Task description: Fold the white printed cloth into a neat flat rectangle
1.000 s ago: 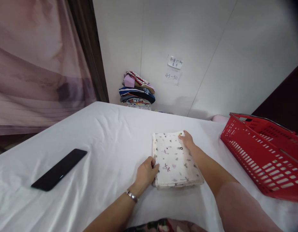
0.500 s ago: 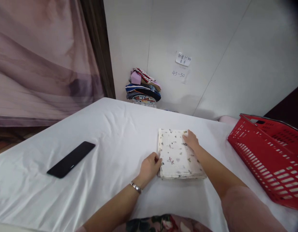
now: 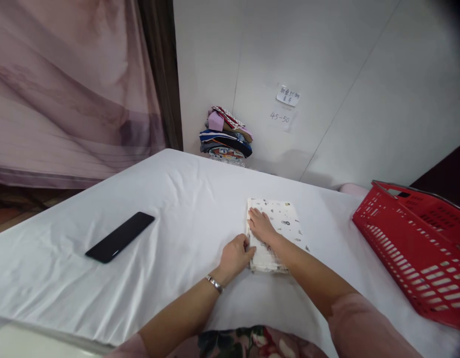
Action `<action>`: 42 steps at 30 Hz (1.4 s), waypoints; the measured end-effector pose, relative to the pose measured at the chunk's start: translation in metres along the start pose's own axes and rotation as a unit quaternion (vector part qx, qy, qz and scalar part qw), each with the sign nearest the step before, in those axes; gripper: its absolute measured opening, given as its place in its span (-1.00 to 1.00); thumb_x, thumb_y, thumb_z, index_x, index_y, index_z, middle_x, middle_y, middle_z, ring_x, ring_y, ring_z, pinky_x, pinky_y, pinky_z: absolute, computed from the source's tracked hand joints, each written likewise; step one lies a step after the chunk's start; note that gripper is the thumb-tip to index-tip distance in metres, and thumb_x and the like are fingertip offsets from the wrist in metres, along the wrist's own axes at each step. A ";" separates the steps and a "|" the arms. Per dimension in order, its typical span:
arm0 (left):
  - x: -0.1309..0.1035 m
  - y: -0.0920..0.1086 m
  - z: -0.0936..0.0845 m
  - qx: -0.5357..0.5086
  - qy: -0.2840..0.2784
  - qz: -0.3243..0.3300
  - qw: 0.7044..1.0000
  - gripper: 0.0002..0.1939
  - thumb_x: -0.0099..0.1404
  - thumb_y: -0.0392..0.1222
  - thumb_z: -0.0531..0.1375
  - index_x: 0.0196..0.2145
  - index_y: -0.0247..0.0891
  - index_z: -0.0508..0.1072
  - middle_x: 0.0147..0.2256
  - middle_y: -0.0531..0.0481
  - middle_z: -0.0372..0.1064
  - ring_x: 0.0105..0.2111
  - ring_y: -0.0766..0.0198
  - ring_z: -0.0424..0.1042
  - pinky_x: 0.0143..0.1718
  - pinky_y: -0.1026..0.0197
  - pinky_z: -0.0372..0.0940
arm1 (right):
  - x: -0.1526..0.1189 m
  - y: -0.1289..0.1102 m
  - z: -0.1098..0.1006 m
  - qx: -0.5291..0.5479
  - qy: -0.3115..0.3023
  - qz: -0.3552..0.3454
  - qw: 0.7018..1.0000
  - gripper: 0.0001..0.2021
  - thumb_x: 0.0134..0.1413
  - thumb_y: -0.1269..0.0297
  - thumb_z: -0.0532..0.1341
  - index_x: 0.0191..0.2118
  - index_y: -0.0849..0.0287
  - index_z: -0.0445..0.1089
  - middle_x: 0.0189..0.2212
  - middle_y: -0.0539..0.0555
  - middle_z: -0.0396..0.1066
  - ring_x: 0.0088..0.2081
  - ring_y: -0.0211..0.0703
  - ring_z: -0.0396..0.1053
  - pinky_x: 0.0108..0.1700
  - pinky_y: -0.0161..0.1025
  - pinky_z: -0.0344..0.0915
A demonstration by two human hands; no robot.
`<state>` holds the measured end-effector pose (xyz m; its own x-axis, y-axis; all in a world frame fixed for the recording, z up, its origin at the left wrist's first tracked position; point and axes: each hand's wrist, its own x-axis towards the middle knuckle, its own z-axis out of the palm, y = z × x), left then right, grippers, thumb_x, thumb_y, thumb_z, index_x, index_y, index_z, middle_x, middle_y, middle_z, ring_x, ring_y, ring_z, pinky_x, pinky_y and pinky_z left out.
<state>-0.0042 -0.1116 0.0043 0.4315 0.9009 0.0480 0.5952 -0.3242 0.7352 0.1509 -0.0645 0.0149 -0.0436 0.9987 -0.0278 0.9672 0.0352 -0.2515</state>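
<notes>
A folded white cloth with small scattered prints lies in several layers on the white-covered table. My left hand is closed on its left edge near the front corner, thumb on top and the other fingers partly hidden at the side. Flat on top of the cloth, close to the same edge, rests my right hand with its fingers stretched out. My right forearm covers the cloth's near right part.
A black phone lies on the white sheet to the left. At the right stands a red perforated basket. Folded clothes are stacked by the wall beyond the table, and a pink curtain hangs at the left.
My right hand has moved left across the cloth, from its far right corner to its left side. My left hand stays at the left edge. The view has shifted slightly.
</notes>
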 end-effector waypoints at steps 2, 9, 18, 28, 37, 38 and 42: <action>0.000 -0.001 0.001 0.002 0.007 0.008 1.000 -0.88 0.14 -0.15 0.14 -0.40 -0.22 0.28 -0.43 0.06 0.33 -0.46 0.36 0.29 -0.42 0.32 0.10 | 0.001 -0.001 0.000 -0.004 -0.002 0.004 1.000 -0.52 0.21 0.27 -0.15 0.23 0.24 -0.02 0.27 0.14 -0.13 0.28 -0.11 -0.25 0.22 -0.01 -0.29; 0.000 -0.002 0.001 0.009 0.005 0.011 1.000 -0.90 0.13 -0.16 0.14 -0.42 -0.22 0.30 -0.44 0.08 0.33 -0.47 0.36 0.29 -0.43 0.32 0.10 | -0.036 0.001 -0.003 0.046 -0.028 0.012 0.998 -0.53 0.20 0.26 -0.14 0.21 0.21 0.03 0.26 0.15 -0.09 0.27 -0.10 -0.21 0.21 0.00 -0.22; 0.000 0.000 -0.001 -0.001 -0.002 0.007 1.000 -0.88 0.15 -0.14 0.14 -0.44 -0.22 0.30 -0.46 0.09 0.34 -0.48 0.37 0.29 -0.44 0.32 0.10 | -0.154 0.023 -0.011 0.052 -0.020 0.016 0.998 -0.54 0.22 0.12 -0.13 0.19 0.05 0.10 0.24 0.04 -0.02 0.27 -0.12 -0.16 0.23 0.06 -0.28; 0.001 -0.010 0.004 -0.039 0.015 0.017 0.999 -0.85 0.15 -0.09 0.14 -0.46 -0.22 0.32 -0.49 0.09 0.36 -0.50 0.36 0.31 -0.45 0.32 0.14 | -0.215 0.098 0.005 0.221 0.179 0.175 0.942 -0.53 0.09 0.03 0.06 0.08 0.12 0.28 0.21 0.10 0.06 0.22 -0.07 0.00 0.23 -0.07 -0.06; -0.011 -0.006 0.000 -0.075 0.028 0.017 0.997 -0.83 0.21 -0.11 0.07 -0.31 -0.21 0.38 -0.33 0.03 0.42 -0.43 0.35 0.38 -0.37 0.29 0.26 | -0.210 0.110 0.007 0.434 0.235 0.290 0.820 -0.51 -0.09 0.08 0.23 0.01 0.12 0.36 -0.01 0.05 0.37 -0.03 -0.02 0.34 -0.01 -0.12 0.30; -0.014 -0.006 -0.001 -0.069 0.032 0.036 0.996 -0.81 0.21 -0.14 0.07 -0.25 -0.21 0.38 -0.27 0.01 0.41 -0.39 0.34 0.39 -0.33 0.28 0.28 | -0.208 0.111 0.006 0.461 0.234 0.296 0.803 -0.51 -0.10 0.09 0.24 0.01 0.13 0.36 -0.01 0.05 0.37 -0.06 -0.04 0.36 -0.07 -0.16 0.35; -0.026 -0.011 -0.003 0.000 0.025 0.190 0.981 -0.56 0.14 -0.40 0.02 -0.01 -0.19 0.31 0.04 -0.05 0.24 -0.01 0.26 0.27 -0.02 0.18 0.22 | -0.202 0.115 -0.001 0.512 0.217 0.322 0.766 -0.51 -0.08 0.14 0.25 0.03 0.16 0.33 -0.06 0.09 0.40 -0.19 -0.13 0.42 -0.22 -0.27 0.42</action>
<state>-0.0237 -0.1309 -0.0028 0.5885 0.7278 0.3521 0.3969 -0.6395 0.6584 0.2707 -0.2625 -0.0074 0.6626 0.7225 -0.1976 0.0394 -0.2971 -0.9540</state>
